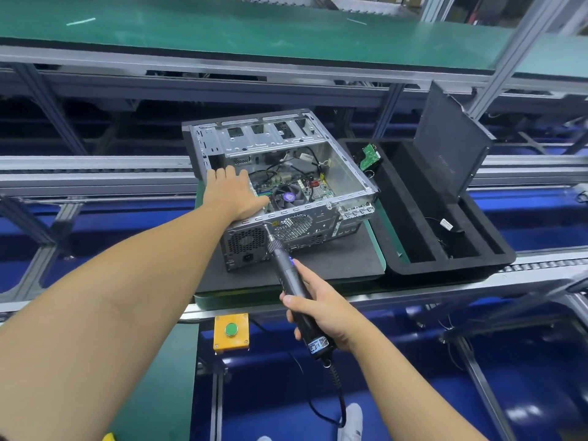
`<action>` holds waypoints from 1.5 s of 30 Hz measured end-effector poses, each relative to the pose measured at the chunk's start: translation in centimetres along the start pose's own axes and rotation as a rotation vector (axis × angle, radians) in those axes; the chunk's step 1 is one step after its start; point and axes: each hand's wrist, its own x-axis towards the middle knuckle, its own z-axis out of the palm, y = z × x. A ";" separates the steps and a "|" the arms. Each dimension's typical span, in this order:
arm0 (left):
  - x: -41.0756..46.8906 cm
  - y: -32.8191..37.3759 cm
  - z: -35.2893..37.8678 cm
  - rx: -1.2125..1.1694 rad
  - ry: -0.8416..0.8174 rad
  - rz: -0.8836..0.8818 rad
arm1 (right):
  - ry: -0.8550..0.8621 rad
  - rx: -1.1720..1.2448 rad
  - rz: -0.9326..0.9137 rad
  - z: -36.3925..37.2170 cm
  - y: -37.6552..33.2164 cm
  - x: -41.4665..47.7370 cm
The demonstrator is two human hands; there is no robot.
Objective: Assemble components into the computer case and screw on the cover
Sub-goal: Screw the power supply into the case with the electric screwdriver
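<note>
Two hands at work. Your left hand (232, 192) lies flat with fingers straight, resting on the left part of the open computer case (318, 222). The case lies on its side, open face up, on a dark mat (305, 275). Your right hand (321, 316) grips a black electric screwdriver (294, 288); its bit touches the case's rear panel just under the top rim. The black cover (451, 144) stands tilted in the foam tray (445, 262), right of the case and apart from it.
</note>
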 end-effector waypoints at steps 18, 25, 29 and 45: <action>2.6 -0.6 0.7 0.018 -0.057 0.125 | -0.009 0.028 -0.025 0.4 -0.2 -0.7; 2.2 -0.5 0.6 -0.001 -0.044 0.119 | -0.028 0.125 -0.009 0.4 -0.4 -0.6; 2.1 -0.4 0.6 -0.006 -0.040 0.115 | -0.013 0.130 -0.015 0.5 -0.8 -0.6; 1.5 -0.5 0.5 -0.055 0.008 0.120 | 0.016 -0.147 -0.112 1.5 -0.3 0.0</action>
